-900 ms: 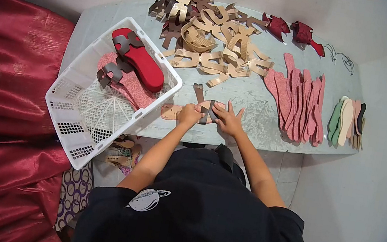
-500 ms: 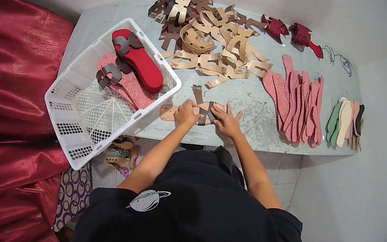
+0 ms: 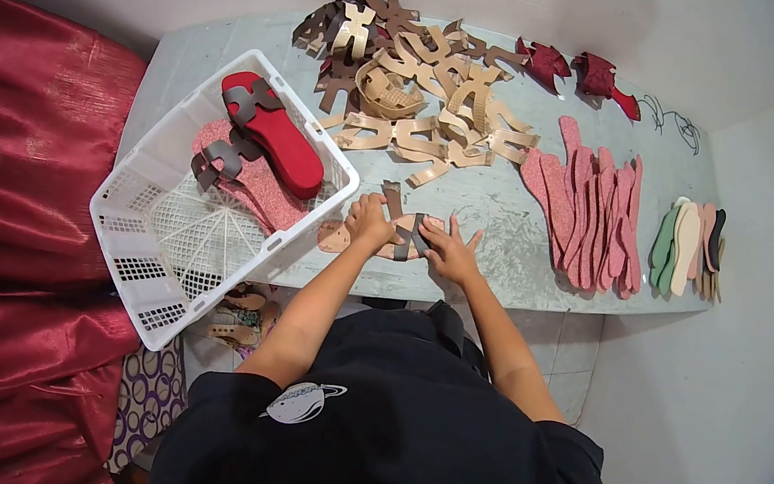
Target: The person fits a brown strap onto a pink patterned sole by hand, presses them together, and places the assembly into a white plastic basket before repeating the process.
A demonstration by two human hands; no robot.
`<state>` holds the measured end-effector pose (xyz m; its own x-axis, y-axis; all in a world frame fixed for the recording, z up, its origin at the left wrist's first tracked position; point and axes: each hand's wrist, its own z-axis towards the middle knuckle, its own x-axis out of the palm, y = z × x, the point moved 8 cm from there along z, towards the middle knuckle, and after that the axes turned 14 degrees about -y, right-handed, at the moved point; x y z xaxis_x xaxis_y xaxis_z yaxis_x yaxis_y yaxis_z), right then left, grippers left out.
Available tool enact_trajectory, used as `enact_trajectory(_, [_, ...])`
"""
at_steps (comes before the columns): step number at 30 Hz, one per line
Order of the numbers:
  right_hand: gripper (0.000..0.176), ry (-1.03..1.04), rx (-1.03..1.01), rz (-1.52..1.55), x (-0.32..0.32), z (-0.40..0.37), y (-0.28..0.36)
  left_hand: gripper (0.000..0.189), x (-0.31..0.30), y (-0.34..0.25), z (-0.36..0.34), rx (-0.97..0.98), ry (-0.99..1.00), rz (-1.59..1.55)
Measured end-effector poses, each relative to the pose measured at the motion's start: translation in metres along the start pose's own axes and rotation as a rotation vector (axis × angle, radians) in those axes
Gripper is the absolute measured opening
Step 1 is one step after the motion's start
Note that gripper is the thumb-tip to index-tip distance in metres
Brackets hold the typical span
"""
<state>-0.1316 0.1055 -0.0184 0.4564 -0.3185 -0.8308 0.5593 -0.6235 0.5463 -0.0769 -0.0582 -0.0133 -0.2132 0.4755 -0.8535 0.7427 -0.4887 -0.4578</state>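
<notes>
A light tan shoe sole [image 3: 333, 237] lies sideways on the table under my hands. Dark brown strap pieces [image 3: 417, 239] cross its right half, and one strap end [image 3: 392, 199] sticks out past the sole's far edge. My left hand [image 3: 372, 227] is closed over the middle of the sole, its fingers bent at the far edge and its thumb by the strap. My right hand [image 3: 449, 253] rests on the strap at the sole's right end, fingers stretched and spread. The underside of the sole is hidden.
A white plastic basket [image 3: 232, 263] at the left holds a red sandal [image 3: 286, 145] and a pink sole with a dark strap. Beige and brown strap cutouts [image 3: 414, 135] pile up behind. Pink soles [image 3: 589, 213] and coloured insoles [image 3: 686, 244] stand to the right.
My left hand has flattened slightly over the sole and its thumb reaches toward the strap. My right hand stays on the strap. The view has shifted a little.
</notes>
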Motion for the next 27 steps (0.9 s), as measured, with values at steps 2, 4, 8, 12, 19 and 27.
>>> enact_trajectory(2, [0.054,0.007,-0.003,0.001,0.002,0.0,-0.001,0.078,-0.001,0.0,0.001,0.024,-0.033,-0.045])
enact_trajectory(4, [0.053,0.005,-0.002,0.003,0.002,0.0,-0.001,0.077,-0.002,-0.003,0.001,0.05,-0.031,-0.054])
enact_trajectory(8, [0.053,0.014,0.001,0.013,0.0,0.0,0.0,0.073,-0.001,-0.008,0.0,0.149,-0.025,-0.085])
enact_trajectory(12, [0.053,0.016,0.004,0.004,0.0,0.0,0.0,0.067,0.011,-0.007,0.002,0.211,0.059,-0.13])
enact_trajectory(19, [0.053,0.012,0.005,0.003,-0.001,-0.001,0.0,0.063,0.006,-0.01,-0.001,0.313,-0.024,-0.227])
enact_trajectory(27, [0.053,0.0,0.011,0.022,0.0,-0.001,-0.002,0.056,0.006,-0.011,-0.007,0.444,-0.05,-0.2])
